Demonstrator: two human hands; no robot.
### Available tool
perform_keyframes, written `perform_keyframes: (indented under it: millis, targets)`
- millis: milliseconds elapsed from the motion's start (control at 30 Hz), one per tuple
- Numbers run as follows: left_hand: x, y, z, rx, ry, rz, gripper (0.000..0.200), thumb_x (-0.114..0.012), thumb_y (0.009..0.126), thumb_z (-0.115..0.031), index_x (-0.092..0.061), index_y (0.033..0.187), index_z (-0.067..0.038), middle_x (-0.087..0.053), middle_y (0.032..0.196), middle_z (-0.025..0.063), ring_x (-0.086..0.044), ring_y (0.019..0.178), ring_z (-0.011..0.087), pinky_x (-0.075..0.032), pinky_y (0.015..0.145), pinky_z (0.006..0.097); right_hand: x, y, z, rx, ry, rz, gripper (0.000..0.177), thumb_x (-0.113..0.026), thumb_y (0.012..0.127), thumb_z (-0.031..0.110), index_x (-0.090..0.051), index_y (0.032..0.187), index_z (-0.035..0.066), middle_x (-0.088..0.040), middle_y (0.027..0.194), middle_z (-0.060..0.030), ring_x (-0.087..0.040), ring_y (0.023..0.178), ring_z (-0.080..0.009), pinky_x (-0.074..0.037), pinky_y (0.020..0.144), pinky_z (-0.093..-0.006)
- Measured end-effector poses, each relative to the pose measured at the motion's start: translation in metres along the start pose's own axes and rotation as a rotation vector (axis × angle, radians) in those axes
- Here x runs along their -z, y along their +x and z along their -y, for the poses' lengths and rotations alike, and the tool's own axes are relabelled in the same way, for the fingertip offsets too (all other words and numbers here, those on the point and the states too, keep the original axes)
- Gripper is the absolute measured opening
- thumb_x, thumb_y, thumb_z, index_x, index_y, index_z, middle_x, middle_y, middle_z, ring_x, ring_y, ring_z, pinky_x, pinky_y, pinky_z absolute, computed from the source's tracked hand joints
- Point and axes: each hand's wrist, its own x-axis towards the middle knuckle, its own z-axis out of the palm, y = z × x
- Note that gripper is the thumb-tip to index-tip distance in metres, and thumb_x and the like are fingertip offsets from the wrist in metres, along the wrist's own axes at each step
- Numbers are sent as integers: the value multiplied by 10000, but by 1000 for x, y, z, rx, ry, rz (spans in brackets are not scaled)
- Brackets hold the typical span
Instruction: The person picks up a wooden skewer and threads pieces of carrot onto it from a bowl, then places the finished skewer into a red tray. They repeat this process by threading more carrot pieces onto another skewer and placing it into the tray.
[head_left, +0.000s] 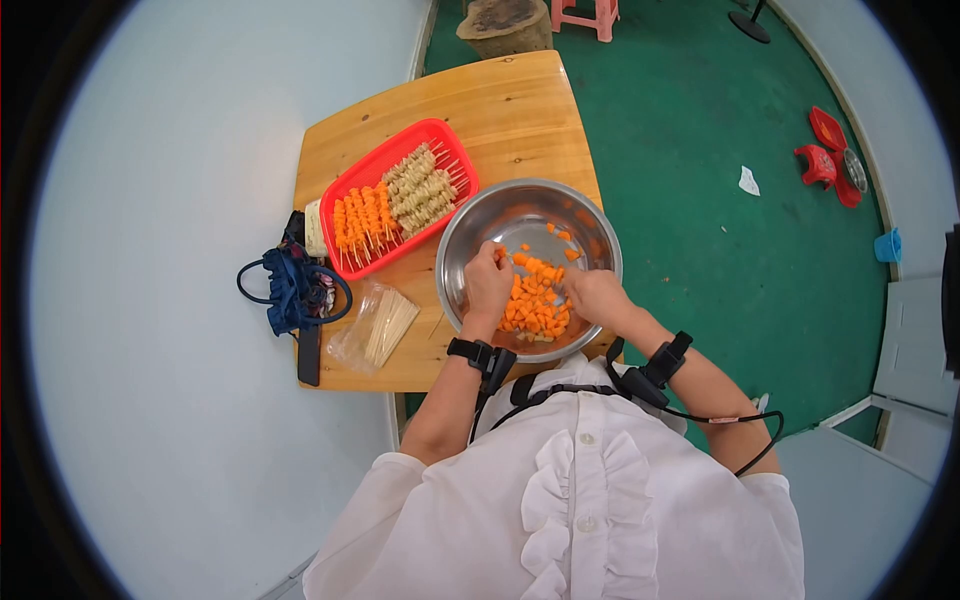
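A wide steel bowl (462, 220) holds many cut orange pieces (535, 305). Inside its left part, my left hand (488, 280) is closed in a pinch, with a bit of orange at the fingertips. My right hand (597, 298) is at the bowl's right side, its fingers closed beside a row of orange pieces (538, 267) that spans the space between the hands. Any stick through that row is too small to make out. Left of the bowl, a red tray (372, 163) carries skewers of orange pieces (364, 220) and skewers of pale pieces (420, 190).
On the wooden table (470, 95) lie a bag of thin sticks (385, 325), a dark blue bag (292, 290) and a black phone-like object (309, 355). A wooden stump (505, 28) and a pink stool (588, 18) stand beyond. Red items (818, 168) lie on the green floor.
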Motion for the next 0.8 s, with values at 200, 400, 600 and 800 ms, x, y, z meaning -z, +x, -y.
perform_keyframes:
  millis: [200, 400, 600, 800]
  targets:
    - [-5, -3, -6, 24, -67, 18, 161, -549, 725, -7, -577, 883, 8, -617, 727, 164, -620, 674, 244, -484, 606, 311, 2, 4, 7, -89, 18, 104, 113, -481, 795, 135, -499, 768, 27, -542, 573, -176, -551, 551, -360, -438, 504, -424]
    - [-4, -5, -6, 33, -127, 81, 240, -536, 736, 7, -574, 974, 14, -635, 784, 146, -632, 720, 182, -495, 646, 277, 3, 4, 1, -253, 234, 49, 176, -469, 819, 170, -500, 744, 13, -559, 645, -205, -563, 660, -375, -436, 587, -440]
    - [-9, -1, 13, 108, -216, 78, 293, -526, 754, 0, -552, 1045, 14, -618, 893, 147, -626, 762, 181, -495, 647, 269, 14, 1, -7, -289, 392, 35, 185, -444, 855, 164, -463, 790, -8, -554, 714, -230, -541, 714, -402, -418, 615, -454]
    - [-9, 13, 83, 430, -234, 141, 310, -562, 758, -33, -555, 1065, 8, -605, 900, 104, -596, 712, 127, -480, 602, 231, 10, -1, -9, -267, 446, -64, 179, -434, 864, 153, -457, 794, -10, -547, 741, -241, -526, 707, -414, -418, 606, -445]
